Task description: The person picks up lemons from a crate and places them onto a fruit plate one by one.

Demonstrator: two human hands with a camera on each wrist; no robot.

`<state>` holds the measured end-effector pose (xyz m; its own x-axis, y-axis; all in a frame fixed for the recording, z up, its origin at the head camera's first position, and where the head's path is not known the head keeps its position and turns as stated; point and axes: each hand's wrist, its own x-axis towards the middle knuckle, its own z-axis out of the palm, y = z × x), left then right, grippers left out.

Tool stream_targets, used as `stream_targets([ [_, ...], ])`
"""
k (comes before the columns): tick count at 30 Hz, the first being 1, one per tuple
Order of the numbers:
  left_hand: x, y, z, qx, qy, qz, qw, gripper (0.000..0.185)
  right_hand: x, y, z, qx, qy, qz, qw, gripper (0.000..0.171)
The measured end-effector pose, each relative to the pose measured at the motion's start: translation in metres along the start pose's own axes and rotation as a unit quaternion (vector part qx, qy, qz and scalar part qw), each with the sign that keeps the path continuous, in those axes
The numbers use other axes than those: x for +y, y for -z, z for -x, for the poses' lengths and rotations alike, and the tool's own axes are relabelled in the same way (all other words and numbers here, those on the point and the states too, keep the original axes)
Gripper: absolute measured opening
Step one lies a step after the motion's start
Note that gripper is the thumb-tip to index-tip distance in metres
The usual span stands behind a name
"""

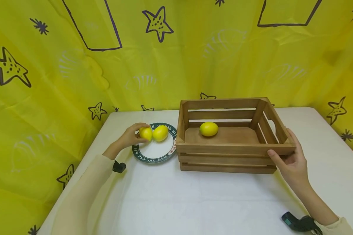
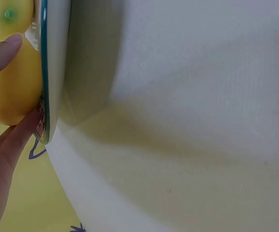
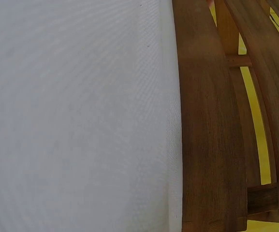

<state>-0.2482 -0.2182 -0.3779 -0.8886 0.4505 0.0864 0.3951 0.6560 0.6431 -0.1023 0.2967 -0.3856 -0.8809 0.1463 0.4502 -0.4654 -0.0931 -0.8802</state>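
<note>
My left hand (image 1: 129,136) grips a yellow lemon (image 1: 146,133) at the left side of a white plate with a dark green lettered rim (image 1: 153,160). In the left wrist view, thumb and fingers go round this lemon (image 2: 16,89) from both sides. Beside it on the plate sits a second lemon (image 1: 160,133). A slatted wooden crate (image 1: 223,148) stands right of the plate, with another lemon (image 1: 209,129) inside on its floor. My right hand (image 1: 295,166) holds the crate's front right corner, thumb over the front and fingers along the right end.
The white-covered table (image 1: 194,202) carries the plate and crate. A yellow curtain (image 1: 176,65) with drawn stars hangs behind and at both sides. The crate's left end stands right against the plate's edge. Dark wrist devices (image 1: 119,166) sit on both forearms.
</note>
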Motion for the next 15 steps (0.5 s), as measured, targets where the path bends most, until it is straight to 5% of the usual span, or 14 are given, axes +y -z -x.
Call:
stream_targets([
  [15,0.0062,0.0035,-0.0048,-0.024,0.024,0.011,0.9993,0.064,-0.0001,-0.0006,0.0,0.002,0.006,-0.001,1.0,0.081],
])
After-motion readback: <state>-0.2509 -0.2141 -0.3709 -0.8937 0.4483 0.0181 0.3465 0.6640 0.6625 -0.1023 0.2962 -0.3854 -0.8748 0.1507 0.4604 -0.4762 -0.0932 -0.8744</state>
